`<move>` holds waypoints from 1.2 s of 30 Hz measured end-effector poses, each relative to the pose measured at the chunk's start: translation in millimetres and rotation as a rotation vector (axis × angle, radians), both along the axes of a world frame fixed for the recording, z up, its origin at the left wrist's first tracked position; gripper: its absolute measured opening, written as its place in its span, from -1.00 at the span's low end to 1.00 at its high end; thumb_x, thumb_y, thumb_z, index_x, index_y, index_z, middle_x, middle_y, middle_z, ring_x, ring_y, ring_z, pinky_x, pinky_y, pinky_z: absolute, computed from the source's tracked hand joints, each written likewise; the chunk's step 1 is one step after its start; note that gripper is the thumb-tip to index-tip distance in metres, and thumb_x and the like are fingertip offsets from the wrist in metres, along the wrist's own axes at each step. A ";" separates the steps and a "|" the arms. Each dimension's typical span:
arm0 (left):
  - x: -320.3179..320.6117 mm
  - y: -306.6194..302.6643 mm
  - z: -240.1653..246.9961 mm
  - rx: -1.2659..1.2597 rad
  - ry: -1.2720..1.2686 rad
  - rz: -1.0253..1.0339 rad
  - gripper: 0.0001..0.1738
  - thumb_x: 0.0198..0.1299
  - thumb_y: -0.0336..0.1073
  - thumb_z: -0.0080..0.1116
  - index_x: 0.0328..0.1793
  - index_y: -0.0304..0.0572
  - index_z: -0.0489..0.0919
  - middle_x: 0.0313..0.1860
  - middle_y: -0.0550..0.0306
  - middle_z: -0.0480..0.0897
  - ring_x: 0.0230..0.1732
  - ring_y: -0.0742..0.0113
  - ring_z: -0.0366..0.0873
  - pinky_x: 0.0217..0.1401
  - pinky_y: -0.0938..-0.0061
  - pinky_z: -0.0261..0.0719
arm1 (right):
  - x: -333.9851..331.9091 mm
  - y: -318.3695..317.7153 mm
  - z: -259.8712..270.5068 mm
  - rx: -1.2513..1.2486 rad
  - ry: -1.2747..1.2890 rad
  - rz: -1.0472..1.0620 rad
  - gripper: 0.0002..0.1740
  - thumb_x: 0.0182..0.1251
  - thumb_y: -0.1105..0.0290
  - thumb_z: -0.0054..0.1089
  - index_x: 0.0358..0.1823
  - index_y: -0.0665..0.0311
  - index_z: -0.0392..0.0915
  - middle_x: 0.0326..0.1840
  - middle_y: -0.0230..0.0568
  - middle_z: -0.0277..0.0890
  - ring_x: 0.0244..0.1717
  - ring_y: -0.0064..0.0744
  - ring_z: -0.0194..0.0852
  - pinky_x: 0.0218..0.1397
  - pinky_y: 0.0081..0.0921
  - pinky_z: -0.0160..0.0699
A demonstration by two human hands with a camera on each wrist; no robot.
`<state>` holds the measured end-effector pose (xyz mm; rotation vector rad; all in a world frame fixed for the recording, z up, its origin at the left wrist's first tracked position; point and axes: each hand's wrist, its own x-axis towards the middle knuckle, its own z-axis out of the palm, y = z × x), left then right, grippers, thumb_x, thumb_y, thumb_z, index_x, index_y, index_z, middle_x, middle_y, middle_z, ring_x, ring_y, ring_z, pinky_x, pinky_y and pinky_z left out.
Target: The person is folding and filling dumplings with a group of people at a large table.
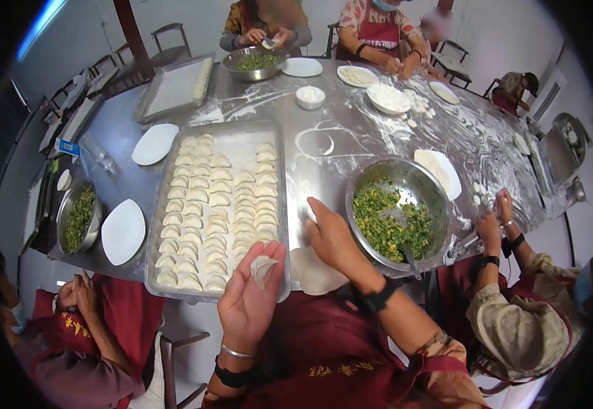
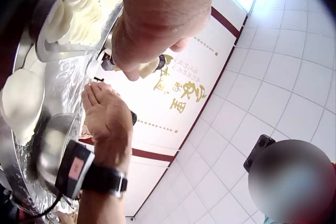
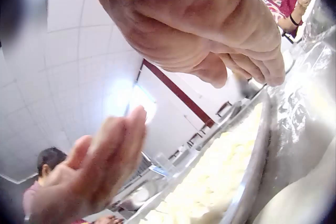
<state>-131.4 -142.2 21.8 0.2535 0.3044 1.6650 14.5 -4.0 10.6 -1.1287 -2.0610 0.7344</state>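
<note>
Palm up, my left hand [image 1: 250,293] carries a folded dumpling [image 1: 263,271] on its straight fingers, near the front right corner of a tray [image 1: 285,204] full of dumplings. In the left wrist view that dumpling [image 2: 149,68] peeks out below the hand. My right hand [image 1: 334,235] is apart from the left, its fingers stretched out above the table between the tray and a steel bowl of green filling [image 1: 392,218]. Nothing shows in its grasp in the right wrist view. Flat dough wrappers [image 1: 315,271] lie at the table edge below my right hand.
A spoon [image 1: 411,262] leans in the filling bowl. White plates [image 1: 123,232] and another filling bowl [image 1: 81,218] stand at left. Flour covers the table [image 1: 337,123] on the far and right sides. Several other people sit around it, one working close at my right.
</note>
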 end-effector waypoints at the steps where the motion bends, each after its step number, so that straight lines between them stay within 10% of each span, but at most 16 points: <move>1: -5.2 -3.4 -1.3 0.003 -0.011 0.014 -0.31 0.51 -0.13 -0.15 0.54 -0.54 0.02 0.55 -0.38 0.06 0.60 -0.19 -0.02 0.66 0.08 0.04 | -11.7 18.5 -7.8 -0.048 -0.059 -0.028 -0.58 0.27 0.55 0.10 0.13 0.62 0.36 0.09 0.48 0.45 0.12 0.40 0.43 0.21 -0.03 0.45; 6: -26.5 -18.5 -2.0 -0.057 0.065 0.083 -0.28 0.45 -0.07 -0.03 0.51 -0.50 0.13 0.47 -0.31 0.23 0.57 -0.15 0.07 0.63 0.11 0.07 | -57.3 101.4 -54.5 -0.403 -0.469 -0.148 -0.57 0.26 0.49 0.10 0.14 0.56 0.38 0.20 0.41 0.41 0.26 0.30 0.37 0.30 -0.07 0.41; 12: -46.3 -26.8 -7.1 -0.091 0.066 0.133 -0.29 0.42 -0.07 0.01 0.47 -0.50 0.20 0.41 -0.26 0.31 0.54 -0.13 0.14 0.64 0.10 0.07 | -72.8 156.0 -108.9 -0.225 -0.565 -0.090 -0.42 0.37 0.41 -0.02 0.38 0.46 0.19 0.58 0.24 -0.05 0.62 0.12 -0.19 0.61 -0.10 -0.05; 17: -48.7 -18.1 -12.2 -0.027 0.004 0.104 -0.38 0.53 -0.10 -0.19 0.46 -0.54 0.20 0.45 -0.30 0.26 0.55 -0.13 0.13 0.65 0.15 0.07 | -74.7 148.7 -100.0 -0.084 -0.855 0.011 -0.30 0.35 0.48 -0.04 0.54 0.21 0.08 0.69 -0.08 -0.22 0.67 -0.03 -0.28 0.62 -0.07 -0.09; 29: -18.3 26.4 16.3 0.113 0.078 0.011 -0.30 0.50 -0.04 -0.11 0.49 -0.55 0.14 0.51 -0.33 0.18 0.61 -0.14 -0.03 0.69 0.16 -0.12 | -34.1 69.6 -67.7 -0.220 -0.819 0.251 -0.58 0.39 0.44 -0.07 0.24 0.33 0.49 0.49 0.04 0.25 0.51 0.03 0.18 0.47 -0.12 0.27; 36: 11.6 31.9 29.2 0.072 -0.009 -0.117 -0.23 0.46 0.04 -0.05 0.51 -0.51 0.14 0.51 -0.29 0.19 0.60 -0.09 0.02 0.68 0.18 -0.07 | 26.0 -37.2 59.5 -0.076 0.291 -0.074 -0.60 0.16 0.54 0.32 0.08 0.39 0.63 0.22 0.05 0.57 0.33 -0.08 0.48 0.32 -0.39 0.47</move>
